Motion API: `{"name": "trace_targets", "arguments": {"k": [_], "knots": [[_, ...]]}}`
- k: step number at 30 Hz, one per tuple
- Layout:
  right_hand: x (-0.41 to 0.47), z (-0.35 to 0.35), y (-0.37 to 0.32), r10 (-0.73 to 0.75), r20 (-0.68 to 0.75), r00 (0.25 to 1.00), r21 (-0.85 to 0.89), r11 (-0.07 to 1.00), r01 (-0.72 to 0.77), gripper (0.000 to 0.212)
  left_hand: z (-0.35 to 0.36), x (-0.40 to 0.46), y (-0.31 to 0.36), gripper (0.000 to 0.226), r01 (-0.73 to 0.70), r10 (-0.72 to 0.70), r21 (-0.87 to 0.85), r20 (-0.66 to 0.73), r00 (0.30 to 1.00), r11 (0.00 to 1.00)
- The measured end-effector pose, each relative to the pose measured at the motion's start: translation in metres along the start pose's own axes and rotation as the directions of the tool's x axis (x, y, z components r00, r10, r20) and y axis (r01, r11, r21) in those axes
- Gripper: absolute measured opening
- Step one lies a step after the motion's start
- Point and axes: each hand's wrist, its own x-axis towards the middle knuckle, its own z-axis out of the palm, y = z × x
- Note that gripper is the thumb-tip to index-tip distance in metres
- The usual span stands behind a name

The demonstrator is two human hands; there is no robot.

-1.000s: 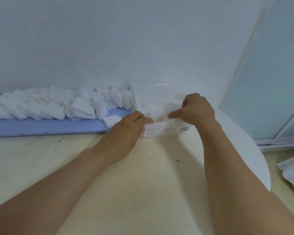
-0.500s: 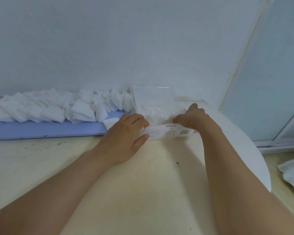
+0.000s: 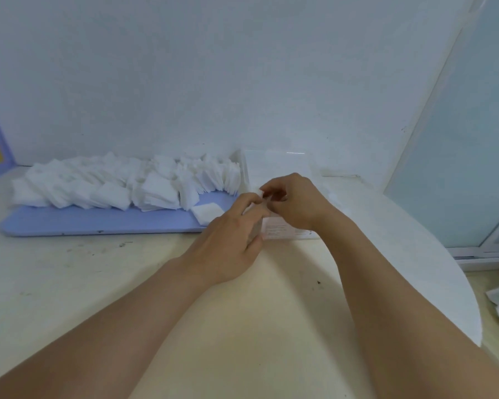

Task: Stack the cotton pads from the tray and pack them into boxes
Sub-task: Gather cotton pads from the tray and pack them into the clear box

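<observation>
Many white square cotton pads (image 3: pixel 121 185) heaped on my lilac tray (image 3: pixel 98 220); the clear box (image 3: pixel 283 226) sits right of it on the surface. Left-hand grip (image 3: pixel 231 234) clasps the box, right-hand grip (image 3: pixel 294 203) pinches one pad (image 3: pixel 259 193).

Bare cream tabletop (image 3: pixel 98 283) near side is open. Lavender flat plastic tray (image 3: pixel 69 223) heaped with white square cotton pads (image 3: pixel 104 185) blocks left-back; clear plastic box (image 3: pixel 274 168) and wall block behind.
</observation>
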Motion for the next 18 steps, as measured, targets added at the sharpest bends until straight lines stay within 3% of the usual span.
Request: {"name": "trace_targets", "arguments": {"k": [5, 10, 12, 14, 16, 18], "knots": [[-0.003, 0.008, -0.020, -0.039, -0.197, 0.980, 0.074, 0.996, 0.055, 0.026, 0.002, 0.002, -0.006, 0.040, -0.037, 0.035, -0.099, -0.014, 0.999, 0.994], [-0.001, 0.011, -0.025, 0.053, -0.093, 0.994, 0.070, 0.996, -0.047, 0.024, 0.000, 0.002, -0.013, 0.041, -0.045, 0.020, -0.283, -0.092, 0.996, 0.958], [-0.003, 0.011, -0.025, 0.066, -0.145, 0.987, 0.032, 0.998, -0.062, 0.021, -0.007, 0.003, -0.015, 0.035, -0.022, -0.055, -0.322, -0.229, 0.972, 0.946], [-0.009, 0.008, -0.033, 0.018, -0.265, 0.964, -0.009, 1.000, -0.021, 0.015, -0.023, 0.004, -0.022, 0.021, 0.048, -0.197, -0.316, -0.458, 0.867, 0.948], [-0.017, 0.005, -0.052, -0.047, -0.345, 0.938, 0.057, 0.996, 0.071, 0.011, -0.043, 0.005, -0.034, 0.012, 0.140, -0.346, -0.356, -0.621, 0.703, 0.924], [-0.017, 0.013, -0.080, -0.072, -0.267, 0.961, 0.174, 0.977, 0.122, 0.012, -0.066, -0.002, -0.052, 0.013, 0.245, -0.475, -0.412, -0.674, 0.566, 0.877]]}}
